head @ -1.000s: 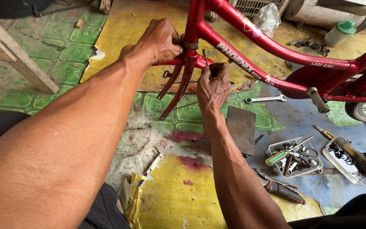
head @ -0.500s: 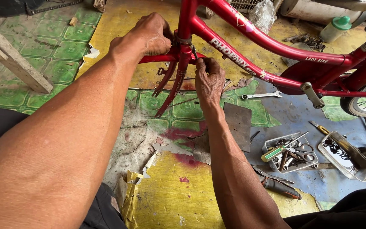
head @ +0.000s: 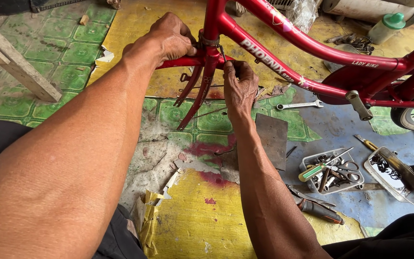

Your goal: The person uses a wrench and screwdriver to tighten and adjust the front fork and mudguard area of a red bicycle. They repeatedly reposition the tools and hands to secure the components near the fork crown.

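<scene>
Both hands are up at the red bike frame (head: pixel 283 45), right where the head tube meets the fork (head: pixel 201 91). The left hand (head: pixel 168 38) sits curled on the left side of that joint, fingers folded in tight and the thumb pressed against the dark ring around the tube; what lies under the palm, I cannot tell. The right hand (head: pixel 239 86) is just to the right of the joint, below the down tube, thumb and forefinger pinched together on a thin metal piece (head: pixel 222 52) that sticks up toward the tube, the other fingers tucked in close. The fork legs slant down and left from the joint, hanging bare over the green tiled floor (head: pixel 49 52). Right of the fork, a spanner (head: pixel 299 104) lies on the floor under the frame. Further right and lower, a tray (head: pixel 330 171) holds scissors and small tools, with a second tray (head: pixel 396 175) beside it. Pliers (head: pixel 315 205) lie below the first tray.
</scene>
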